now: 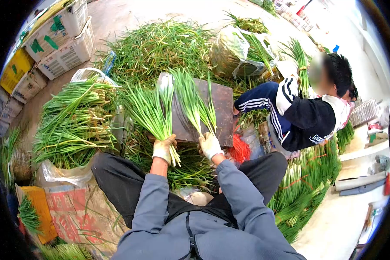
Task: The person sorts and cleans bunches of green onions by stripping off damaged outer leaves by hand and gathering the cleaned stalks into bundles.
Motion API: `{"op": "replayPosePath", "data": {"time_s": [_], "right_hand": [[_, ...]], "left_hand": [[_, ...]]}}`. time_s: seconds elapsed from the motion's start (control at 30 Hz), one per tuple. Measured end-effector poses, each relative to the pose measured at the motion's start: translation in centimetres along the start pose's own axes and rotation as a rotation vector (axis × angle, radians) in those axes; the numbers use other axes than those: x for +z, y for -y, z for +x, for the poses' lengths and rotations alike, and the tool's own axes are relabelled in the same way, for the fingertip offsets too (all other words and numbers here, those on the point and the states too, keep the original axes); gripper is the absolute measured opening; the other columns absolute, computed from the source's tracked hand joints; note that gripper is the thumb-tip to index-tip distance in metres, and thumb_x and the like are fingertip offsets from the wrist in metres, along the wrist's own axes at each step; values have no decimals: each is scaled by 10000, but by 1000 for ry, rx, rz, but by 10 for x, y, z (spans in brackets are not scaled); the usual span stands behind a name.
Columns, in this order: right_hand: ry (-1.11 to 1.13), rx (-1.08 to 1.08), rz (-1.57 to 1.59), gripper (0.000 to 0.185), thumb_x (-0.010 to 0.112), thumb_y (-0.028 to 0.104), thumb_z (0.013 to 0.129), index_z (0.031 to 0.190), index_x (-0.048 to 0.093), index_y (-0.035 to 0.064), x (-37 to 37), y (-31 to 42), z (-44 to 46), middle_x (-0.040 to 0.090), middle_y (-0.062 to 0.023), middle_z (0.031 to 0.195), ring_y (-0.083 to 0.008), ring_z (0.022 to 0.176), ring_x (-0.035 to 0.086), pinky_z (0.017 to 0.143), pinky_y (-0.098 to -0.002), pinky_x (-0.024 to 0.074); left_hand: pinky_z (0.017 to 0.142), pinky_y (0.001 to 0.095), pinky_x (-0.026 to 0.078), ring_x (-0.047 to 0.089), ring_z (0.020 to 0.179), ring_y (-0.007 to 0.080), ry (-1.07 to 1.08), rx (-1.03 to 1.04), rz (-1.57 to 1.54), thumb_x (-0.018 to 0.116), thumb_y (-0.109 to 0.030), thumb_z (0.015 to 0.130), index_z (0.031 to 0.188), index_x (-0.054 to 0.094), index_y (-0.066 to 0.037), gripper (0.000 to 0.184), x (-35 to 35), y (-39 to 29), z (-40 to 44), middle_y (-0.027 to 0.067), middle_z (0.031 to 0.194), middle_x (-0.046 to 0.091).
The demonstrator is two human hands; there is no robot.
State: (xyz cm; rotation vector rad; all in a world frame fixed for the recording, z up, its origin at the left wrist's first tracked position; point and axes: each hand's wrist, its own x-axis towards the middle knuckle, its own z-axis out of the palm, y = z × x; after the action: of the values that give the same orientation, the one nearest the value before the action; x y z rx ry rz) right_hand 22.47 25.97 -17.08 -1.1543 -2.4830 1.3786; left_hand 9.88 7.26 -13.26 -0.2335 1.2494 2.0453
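Note:
My left hand (164,148), in a whitish glove, is closed around the pale root ends of a bunch of green onions (149,110). The leaves of that bunch fan up and to the left over the edge of a dark board (223,102). In a matching glove, my right hand (210,146) grips a second, slimmer bunch of green onions (188,97) by its stems. This bunch lies over the middle of the board, with a few stalks standing apart on its right side. The two bunches are separate.
Left of me is a stack of green onions (76,125) in plastic. A loose heap of leaves (160,50) lies beyond the board. Red ties (239,149) lie near my right knee. A seated person (310,115) holds a bundle at right, near tied bundles (305,182). Crates (67,56) stand back left.

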Motion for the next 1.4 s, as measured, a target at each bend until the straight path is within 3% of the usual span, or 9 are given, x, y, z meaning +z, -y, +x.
{"op": "replayPosePath", "data": {"time_s": [0.1, 0.27, 0.5, 0.8, 1.2, 1.23, 1.27, 1.33, 1.4], "right_hand": [[-191, -163, -191, 209, 533, 228, 976, 1038, 519, 29, -3, 65, -48, 621, -251, 852, -497, 833, 593, 713, -520, 490], [12, -216, -296, 300, 523, 217, 981, 1226, 505, 45, 20, 107, -100, 674, -249, 918, -454, 835, 651, 715, -517, 528], [188, -226, -109, 394, 601, 316, 942, 1185, 563, 9, 12, 108, -104, 677, -254, 1039, -411, 943, 666, 784, -469, 534], [45, -204, -80, 361, 625, 350, 890, 954, 619, -6, 29, 102, -77, 642, -248, 892, -424, 832, 636, 742, -438, 505], [702, -347, -317, 275, 471, 240, 951, 918, 635, 22, -18, 70, -156, 660, -207, 903, -394, 867, 635, 774, -471, 504], [950, 3, -410, 241, 556, 195, 878, 1008, 662, 22, -30, 84, -150, 688, -205, 990, -358, 926, 670, 807, -449, 522], [846, -286, -574, 265, 594, 167, 866, 1095, 657, 51, -34, 55, -141, 695, -221, 1000, -380, 950, 672, 832, -448, 530], [443, -112, -737, 484, 648, 151, 797, 1271, 578, 79, -59, 65, -107, 690, -252, 1007, -420, 979, 663, 858, -462, 523], [35, -104, -546, 261, 625, 206, 837, 1033, 669, 39, -75, 60, -59, 688, -243, 940, -414, 922, 665, 819, -475, 519]], "left_hand": [[519, 332, 489, 597, 587, 193, -30, -24, 29, 754, -53, 843, 1060, 608, -30, 262, 10, -8, 1, 90, 816, 661], [740, 379, 549, 635, 909, 227, 55, 12, 5, 849, -311, 784, 1264, 578, -52, 609, 5, 5, 6, 51, 1061, 669], [777, 389, 540, 658, 880, 255, 31, -111, -74, 778, 11, 766, 1192, 622, -11, 454, -11, 11, 16, 81, 1067, 698], [764, 366, 556, 673, 852, 252, 122, -100, -58, 760, 37, 776, 1173, 624, 4, 421, 1, 4, 2, 92, 1050, 702], [731, 406, 586, 685, 817, 288, -70, 54, -186, 696, 37, 810, 1164, 604, 20, 367, -16, -21, 21, 150, 983, 700], [728, 406, 587, 690, 819, 288, -54, 47, -169, 688, 36, 817, 1162, 602, 22, 356, -13, -26, 17, 157, 985, 699], [726, 407, 588, 694, 822, 288, -39, 38, -148, 680, 34, 824, 1159, 600, 24, 344, -11, -30, 12, 165, 986, 699], [716, 380, 594, 701, 810, 275, -23, 64, -159, 680, 25, 837, 1148, 601, 27, 322, -7, -24, 10, 165, 934, 704], [708, 367, 596, 698, 793, 264, 43, 15, -137, 691, 20, 834, 1138, 606, 23, 316, -6, -20, 6, 157, 928, 703]]}}
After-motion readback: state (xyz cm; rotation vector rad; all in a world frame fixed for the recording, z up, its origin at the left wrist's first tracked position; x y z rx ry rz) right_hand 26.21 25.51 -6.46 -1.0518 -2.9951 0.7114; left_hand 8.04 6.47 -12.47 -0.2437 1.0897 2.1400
